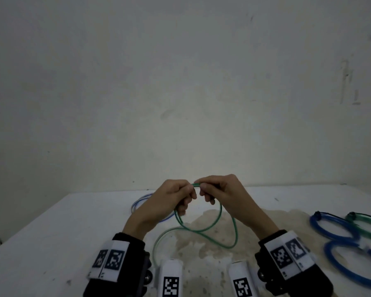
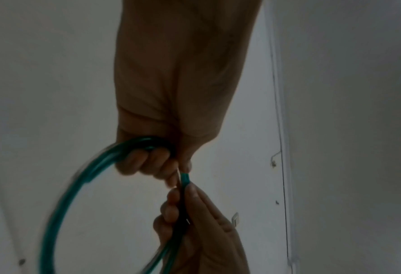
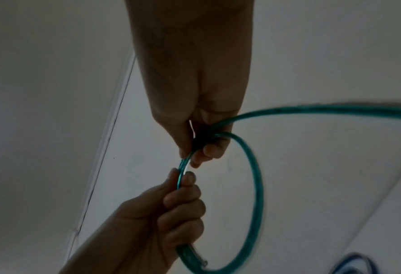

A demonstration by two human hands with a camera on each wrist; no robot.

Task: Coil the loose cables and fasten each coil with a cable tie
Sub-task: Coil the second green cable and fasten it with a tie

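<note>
Green cable (image 1: 210, 227): light, springy, likely slippery; best held at the top of its loop, where left hand (image 1: 171, 196) and right hand (image 1: 221, 192) pinch it.

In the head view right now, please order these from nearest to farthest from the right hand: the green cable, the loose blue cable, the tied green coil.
1. Green cable: pinched by the right hand itself.
2. Loose blue cable: left, behind the left hand.
3. Tied green coil: far right on the table.
</note>
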